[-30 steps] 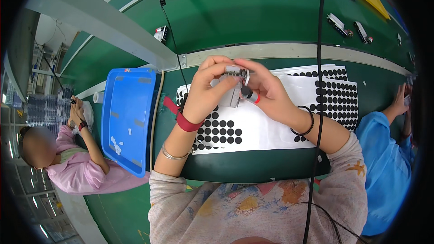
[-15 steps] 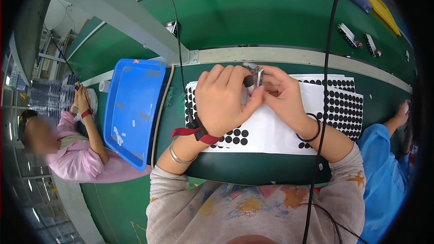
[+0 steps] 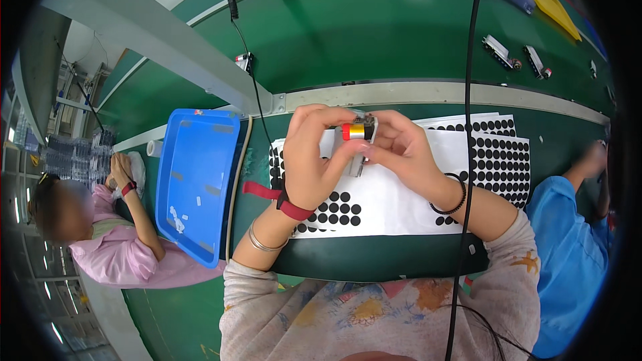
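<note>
Both hands meet above white sheets of round black stickers (image 3: pixel 401 204) on the green bench. Between them is a small device (image 3: pixel 358 132) with a shiny red-and-gold cylinder, a dark top and a narrow pale metal side. My left hand (image 3: pixel 313 154), with a red wrist strap, pinches the cylinder side between thumb and fingers. My right hand (image 3: pixel 408 157), wearing a black bead bracelet, grips the metal side, its thumb near the left thumb. Fingers cover part of the device, so its exact kind cannot be made out.
A blue tray (image 3: pixel 164 184) with small white scraps stands left. Beyond a pale rail, similar small devices (image 3: pixel 498 52) lie on a green surface. A black cable (image 3: pixel 468 127) hangs before my right arm. One person in pink (image 3: pixel 124 254) sits left, another in blue (image 3: pixel 565 247) right.
The device has turned in my hands, bringing its red-and-gold cylinder into view where a dark end showed before. My left hand has shifted slightly left and down. The whole view has shifted a little.
</note>
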Demonstrator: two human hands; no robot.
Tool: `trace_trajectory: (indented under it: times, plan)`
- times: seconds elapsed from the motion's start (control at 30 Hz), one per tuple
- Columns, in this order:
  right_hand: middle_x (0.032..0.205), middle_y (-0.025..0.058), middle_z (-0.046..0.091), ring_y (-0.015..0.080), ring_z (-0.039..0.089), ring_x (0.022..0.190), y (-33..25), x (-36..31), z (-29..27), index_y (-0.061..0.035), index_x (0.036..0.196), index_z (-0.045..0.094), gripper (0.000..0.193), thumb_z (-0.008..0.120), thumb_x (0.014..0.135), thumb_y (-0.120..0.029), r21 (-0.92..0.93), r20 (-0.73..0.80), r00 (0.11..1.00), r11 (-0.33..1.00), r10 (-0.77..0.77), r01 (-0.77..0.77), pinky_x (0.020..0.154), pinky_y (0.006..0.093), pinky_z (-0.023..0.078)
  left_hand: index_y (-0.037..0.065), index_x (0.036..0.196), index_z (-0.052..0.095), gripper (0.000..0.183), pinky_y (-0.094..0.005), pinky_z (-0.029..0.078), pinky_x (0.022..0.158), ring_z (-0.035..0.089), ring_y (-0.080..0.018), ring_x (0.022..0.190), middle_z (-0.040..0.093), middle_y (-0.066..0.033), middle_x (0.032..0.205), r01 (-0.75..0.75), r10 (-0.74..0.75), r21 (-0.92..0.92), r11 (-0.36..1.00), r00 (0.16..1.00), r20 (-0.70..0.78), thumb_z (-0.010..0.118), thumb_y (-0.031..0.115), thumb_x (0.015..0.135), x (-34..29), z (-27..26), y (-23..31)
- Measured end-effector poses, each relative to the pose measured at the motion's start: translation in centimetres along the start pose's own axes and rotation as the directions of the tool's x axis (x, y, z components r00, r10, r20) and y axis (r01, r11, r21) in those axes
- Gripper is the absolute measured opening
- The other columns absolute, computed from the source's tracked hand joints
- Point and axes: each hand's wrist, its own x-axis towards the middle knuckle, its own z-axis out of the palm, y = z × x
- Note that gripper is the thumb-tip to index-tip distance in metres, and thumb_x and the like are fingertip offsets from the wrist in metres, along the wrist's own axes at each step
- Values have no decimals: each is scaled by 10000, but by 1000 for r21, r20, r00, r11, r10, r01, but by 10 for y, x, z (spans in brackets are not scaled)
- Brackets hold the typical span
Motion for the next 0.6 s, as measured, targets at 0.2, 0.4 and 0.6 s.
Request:
trace_trajectory:
  times: [0.2, 0.4, 0.6]
  plan:
    - [1112, 153, 555, 202, 593, 947, 4, 1, 0, 4, 1195, 397, 451, 595, 793, 56, 0, -35, 986, 986, -164, 164, 791, 282, 490, 0, 913, 582, 331, -276, 422, 810, 545, -147, 858, 564, -74, 909, 247, -241, -285, 926, 969, 56, 751, 33, 631, -3, -1, -7]
    - [1067, 147, 589, 186, 593, 956, 4, -2, 4, 7, 1163, 422, 420, 602, 787, 58, -196, -46, 978, 962, -205, 192, 794, 282, 499, 26, 827, 647, 272, -287, 405, 784, 526, -158, 849, 616, -45, 842, 270, -268, -137, 953, 963, 34, 769, 21, 584, 2, -8, -4]
    - [1062, 148, 590, 182, 599, 944, 8, -1, 11, 23, 1140, 432, 418, 616, 768, 73, -190, -127, 964, 960, -232, 206, 788, 274, 505, 38, 891, 670, 263, -307, 411, 825, 528, -189, 923, 649, -64, 932, 255, -264, -137, 957, 963, -50, 739, 36, 638, -2, 5, -1]
